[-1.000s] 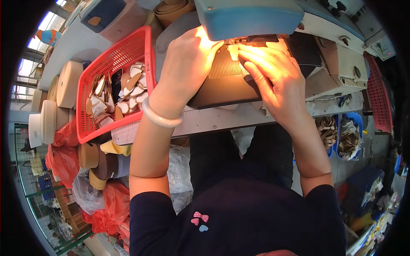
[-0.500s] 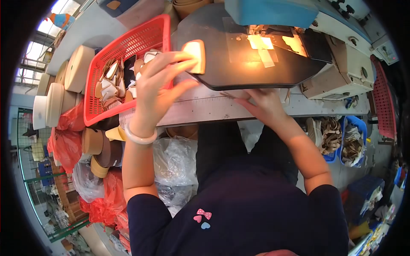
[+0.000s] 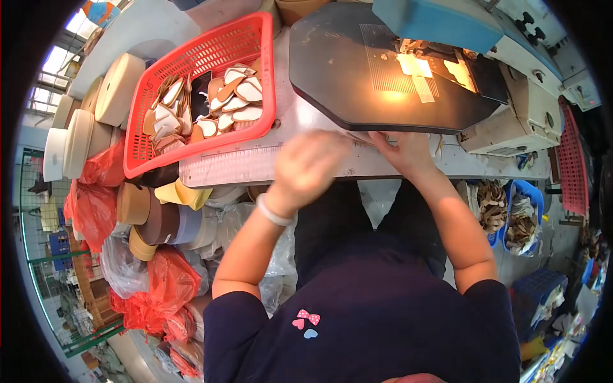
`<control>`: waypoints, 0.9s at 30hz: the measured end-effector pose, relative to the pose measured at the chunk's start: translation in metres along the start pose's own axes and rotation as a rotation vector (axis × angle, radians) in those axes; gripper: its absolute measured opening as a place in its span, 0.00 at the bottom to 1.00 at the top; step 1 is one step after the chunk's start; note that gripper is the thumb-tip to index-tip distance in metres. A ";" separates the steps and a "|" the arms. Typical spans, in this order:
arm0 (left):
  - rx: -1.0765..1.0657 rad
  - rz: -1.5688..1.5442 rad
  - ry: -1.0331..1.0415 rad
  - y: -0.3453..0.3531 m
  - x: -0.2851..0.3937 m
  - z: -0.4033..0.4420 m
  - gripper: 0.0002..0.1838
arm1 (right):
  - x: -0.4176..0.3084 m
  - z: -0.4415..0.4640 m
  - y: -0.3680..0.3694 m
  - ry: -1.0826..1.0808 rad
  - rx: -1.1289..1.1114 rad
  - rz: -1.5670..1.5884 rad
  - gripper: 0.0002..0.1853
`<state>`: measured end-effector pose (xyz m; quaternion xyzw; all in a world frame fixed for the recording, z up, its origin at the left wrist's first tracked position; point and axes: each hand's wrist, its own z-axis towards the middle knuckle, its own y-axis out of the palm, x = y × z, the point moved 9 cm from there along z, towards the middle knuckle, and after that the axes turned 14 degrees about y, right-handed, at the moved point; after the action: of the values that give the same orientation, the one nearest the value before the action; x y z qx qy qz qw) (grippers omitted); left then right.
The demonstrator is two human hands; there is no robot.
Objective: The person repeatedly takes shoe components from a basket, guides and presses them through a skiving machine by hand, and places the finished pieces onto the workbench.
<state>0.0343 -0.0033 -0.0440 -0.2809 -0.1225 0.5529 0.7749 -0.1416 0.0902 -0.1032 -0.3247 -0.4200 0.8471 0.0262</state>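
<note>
My left hand point(image 3: 313, 165) is smeared by motion over the front edge of the white table, left of the black plate's corner. Its fingers and anything in them cannot be made out. My right hand point(image 3: 408, 154) is just under the front edge of the black plate point(image 3: 332, 83), thumb toward the left. Its other fingers are partly hidden by the plate, and a thin edge of something shows beside the fingertips. A red plastic basket point(image 3: 269, 96) stands left of the plate, holding many small curved white-and-tan pieces point(image 3: 237, 96).
The blue-and-white machine point(image 3: 440, 25) overhangs the plate, its lamp lighting a metal piece and tape. Rolls of material point(image 3: 118, 89) and red plastic bags point(image 3: 169, 281) crowd the left. Blue baskets of scraps point(image 3: 527, 217) stand on the floor at right.
My left hand has come down and right from beside the basket, where it held a flat orange-edged piece. That piece no longer shows. My right hand stays under the plate; the view has shifted slightly.
</note>
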 end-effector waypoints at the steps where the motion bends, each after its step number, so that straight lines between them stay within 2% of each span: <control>1: -0.006 -0.073 0.018 0.017 0.011 -0.005 0.18 | -0.002 0.000 -0.002 -0.015 0.011 -0.014 0.08; 4: -0.021 -0.115 -0.033 0.052 0.022 -0.012 0.20 | 0.001 0.003 -0.004 -0.023 0.017 -0.023 0.09; 7: -0.043 -0.138 -0.153 0.071 0.019 -0.019 0.21 | 0.042 0.004 0.009 0.465 -0.161 0.417 0.09; 8: -0.057 -0.148 -0.195 0.074 0.017 -0.021 0.22 | 0.074 -0.003 0.024 0.460 -0.083 0.554 0.17; 11: -0.058 -0.149 -0.231 0.076 0.018 -0.021 0.20 | 0.042 -0.004 -0.012 0.080 0.183 0.116 0.13; 14: -0.030 -0.164 -0.210 0.075 0.018 -0.025 0.18 | 0.003 -0.011 -0.009 -0.050 0.029 0.096 0.08; 17: 0.053 -0.135 -0.211 0.067 0.027 -0.028 0.16 | -0.002 -0.015 -0.005 -0.010 0.019 0.104 0.08; 20: 0.050 -0.096 -0.191 0.066 0.030 -0.025 0.17 | 0.009 -0.009 -0.002 0.062 -0.024 0.244 0.05; 23: 0.041 -0.079 -0.170 0.067 0.029 -0.018 0.19 | 0.041 -0.005 0.012 0.314 -0.124 0.424 0.06; 26: -0.063 -0.088 -0.201 0.081 0.027 -0.022 0.21 | 0.056 -0.007 0.009 0.453 -0.079 0.506 0.08; 27: -0.075 -0.091 -0.196 0.085 0.026 -0.024 0.22 | 0.045 -0.010 -0.005 0.317 0.014 0.373 0.08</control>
<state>-0.0110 0.0336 -0.1147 -0.2483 -0.2309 0.5368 0.7726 -0.1725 0.1148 -0.1272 -0.5251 -0.3374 0.7788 -0.0629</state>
